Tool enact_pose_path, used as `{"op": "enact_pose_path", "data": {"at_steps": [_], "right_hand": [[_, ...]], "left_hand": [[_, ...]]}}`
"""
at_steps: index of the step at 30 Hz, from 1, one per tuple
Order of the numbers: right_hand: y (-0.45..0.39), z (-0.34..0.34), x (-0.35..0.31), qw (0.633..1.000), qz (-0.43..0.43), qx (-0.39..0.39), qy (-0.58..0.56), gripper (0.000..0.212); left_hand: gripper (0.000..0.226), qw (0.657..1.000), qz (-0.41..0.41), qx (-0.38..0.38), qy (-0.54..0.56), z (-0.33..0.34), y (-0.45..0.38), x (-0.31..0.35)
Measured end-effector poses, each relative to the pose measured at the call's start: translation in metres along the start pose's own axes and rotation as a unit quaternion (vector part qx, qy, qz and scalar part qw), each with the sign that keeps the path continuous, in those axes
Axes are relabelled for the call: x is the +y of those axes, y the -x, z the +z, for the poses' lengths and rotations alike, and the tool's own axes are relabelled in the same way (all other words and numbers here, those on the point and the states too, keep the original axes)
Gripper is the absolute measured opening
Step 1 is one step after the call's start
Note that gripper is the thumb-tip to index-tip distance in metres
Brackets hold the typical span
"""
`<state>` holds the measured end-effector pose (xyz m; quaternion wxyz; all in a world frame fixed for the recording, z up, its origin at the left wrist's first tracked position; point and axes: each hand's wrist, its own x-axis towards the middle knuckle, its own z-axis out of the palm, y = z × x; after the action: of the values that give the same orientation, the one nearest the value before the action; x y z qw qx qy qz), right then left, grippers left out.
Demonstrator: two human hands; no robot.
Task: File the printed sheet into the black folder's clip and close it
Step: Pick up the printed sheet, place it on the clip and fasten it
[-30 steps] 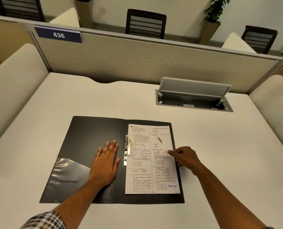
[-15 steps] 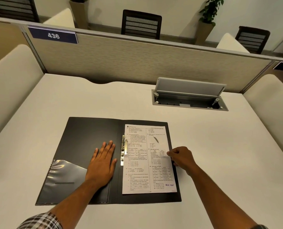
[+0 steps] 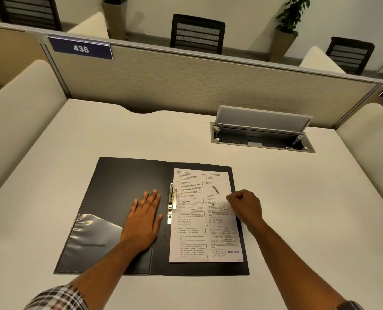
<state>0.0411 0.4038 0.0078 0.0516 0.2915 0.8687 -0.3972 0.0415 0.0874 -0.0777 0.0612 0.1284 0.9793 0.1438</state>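
Folder [image 3: 127, 186] open, frame centre. Left hand [image 3: 142, 220] flat, released. Right hand [image 3: 245, 205] pinches sheet [image 3: 205, 220] edge. Step: seating sheet under clip [image 3: 172, 202]; next, lever likely needs pressing.

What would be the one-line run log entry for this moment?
folder: open on desk | sheet: on right half, beside clip | left hand: flat on left cover | right hand: pinching sheet edge

Left hand [image 3: 141, 222] flat, fingers spread, palm down; right hand [image 3: 245, 205] curled in loose fist, both forearms extended fwd.

Blue partition sign [image 3: 81, 48] reads "436" — printed sheet [image 3: 205, 217] stamped "BOOK - POST".
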Motion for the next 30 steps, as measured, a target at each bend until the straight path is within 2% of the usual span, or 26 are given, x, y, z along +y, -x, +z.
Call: {"op": "enact_pose_path", "data": {"at_steps": [6, 10, 14, 21, 25, 30], "right_hand": [[0.002, 0.036, -0.057, 0.987, -0.095, -0.125, -0.031, 0.015], [-0.003, 0.075, -0.086, 0.969, -0.158, -0.186, 0.030, 0.012], [-0.012, 0.098, -0.104, 0.954, -0.208, -0.187, 0.107, 0.025], [-0.022, 0.110, -0.121, 0.921, -0.262, -0.190, 0.218, 0.030], [-0.025, 0.115, -0.120, 0.921, -0.267, -0.182, 0.218, 0.025], [-0.021, 0.117, -0.121, 0.939, -0.268, -0.144, 0.160, 0.022]], "left_hand": [[0.073, 1.000, -0.002, 0.007, 0.005, 0.000, 0.001, 0.001], [0.071, 1.000, -0.007, 0.004, 0.004, 0.002, 0.000, 0.000], [0.068, 1.000, -0.007, 0.003, 0.004, 0.005, 0.000, -0.002], [0.067, 1.000, -0.002, 0.008, 0.004, 0.008, 0.000, -0.004], [0.067, 1.000, -0.001, 0.011, 0.004, 0.009, 0.000, -0.003], [0.067, 1.000, -0.002, 0.011, 0.005, 0.008, 0.001, -0.002]]}}
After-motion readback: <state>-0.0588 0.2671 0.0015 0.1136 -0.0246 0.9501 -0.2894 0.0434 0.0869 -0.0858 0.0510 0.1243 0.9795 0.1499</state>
